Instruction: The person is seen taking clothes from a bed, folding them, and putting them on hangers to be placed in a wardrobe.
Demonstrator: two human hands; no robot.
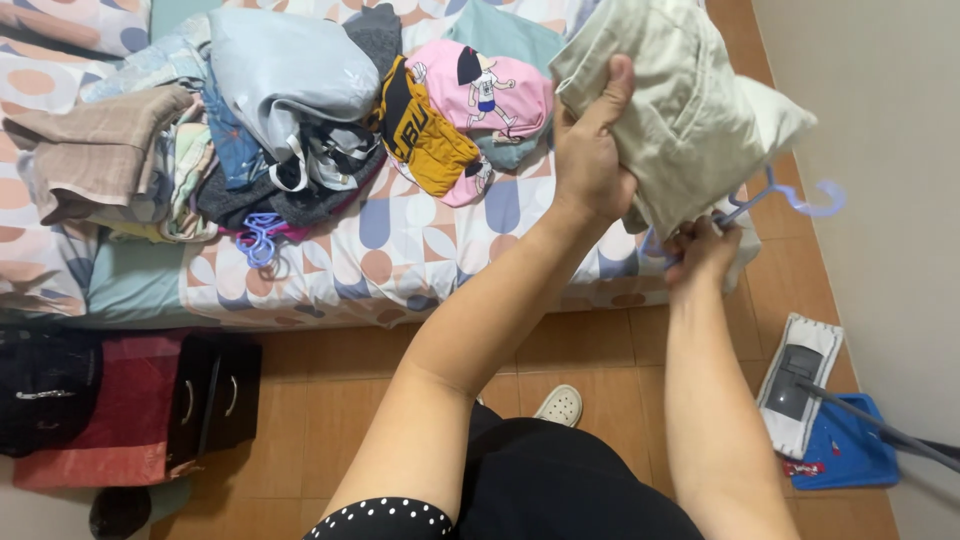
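Hands (590, 160) (700, 250) hold beige garment (680, 110) and blue hanger (790, 197) above bed (400, 250).

The garment (680, 110) is pale beige, and the hanger (800, 200) under it lilac-blue. The bedsheet (400, 250) shows petal shapes in peach, blue and white. On it lie a pink shirt (490, 90) with a cartoon figure, a mustard top (425, 135) lettered in black, a grey-blue piece (280, 70) and a brown towel (100, 150). The floor (350, 400) is orange-brown tile. The mop (800, 380) has a white pad (grey centre), beside a blue dustpan (845, 450). The slipper (560, 405) is cream.
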